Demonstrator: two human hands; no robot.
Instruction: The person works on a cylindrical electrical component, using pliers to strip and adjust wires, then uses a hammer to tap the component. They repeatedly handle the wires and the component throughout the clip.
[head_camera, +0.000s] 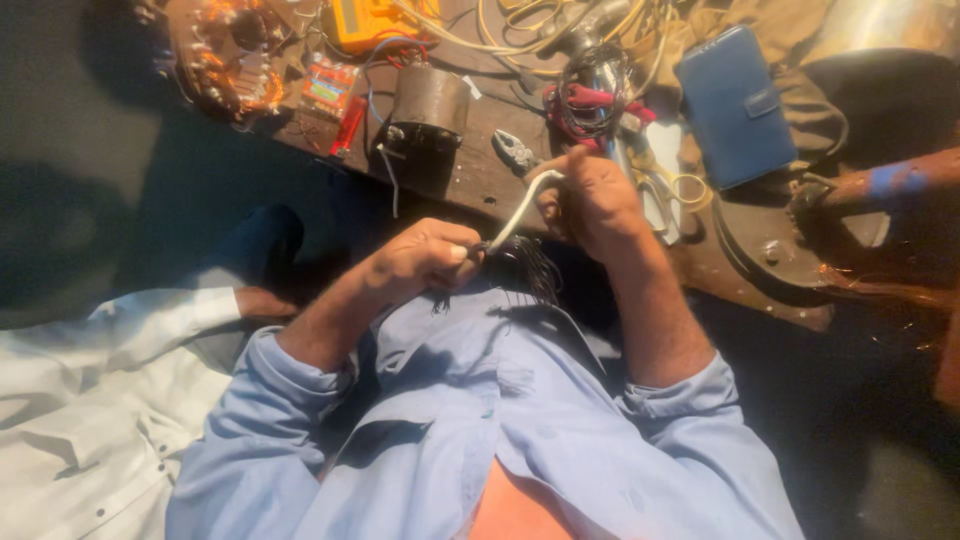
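Note:
My left hand (425, 262) is closed around a bundle of thin black wires (525, 268) that fans out over my blue shirt. A white sleeve tube (518, 210) runs up from that bundle to my right hand (590, 195), which pinches the tube's upper end. Both hands are held close together, just in front of the edge of the brown workbench (480, 180).
On the bench lie a dark cylindrical motor part (428, 105), a copper-wound stator (232, 55), a yellow meter (365, 20), pliers (515, 150), tangled cables (590, 90), scissors (665, 190) and a blue wallet case (735, 105). A person in white clothing (95, 400) sits at my left.

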